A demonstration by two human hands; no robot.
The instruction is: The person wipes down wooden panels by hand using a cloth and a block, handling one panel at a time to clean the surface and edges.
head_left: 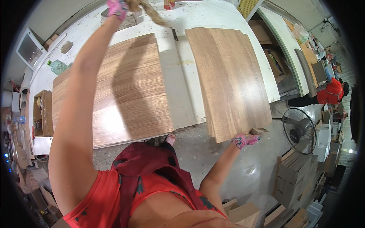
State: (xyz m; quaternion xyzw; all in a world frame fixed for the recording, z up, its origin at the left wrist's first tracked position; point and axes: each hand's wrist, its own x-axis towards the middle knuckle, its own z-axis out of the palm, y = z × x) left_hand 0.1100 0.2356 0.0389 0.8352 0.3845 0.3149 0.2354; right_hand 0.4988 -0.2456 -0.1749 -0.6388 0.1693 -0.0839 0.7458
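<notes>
My left hand [118, 9], in a pink glove, reaches to the far side of the white table and is closed on a tan, crumpled rag [152, 14]. Below that arm lies a wood-grain board [140, 87] with a glossy patch; the forearm hides its left part. My right hand [244, 141], in a pink flowered glove, is low at the near right corner of a stack of narrower wood-grain boards [230, 76]. Its fingers are closed on a small brown block [257, 131], partly hidden. A thin black tool [174, 34] lies between the boards.
On the white table [182, 83] stand a green plastic bottle [57, 67] and a cardboard box [47, 114] at left. A standing fan [299, 131] is to the right, beside stacked panels [294, 178]. A person in a red top [331, 91] is at far right.
</notes>
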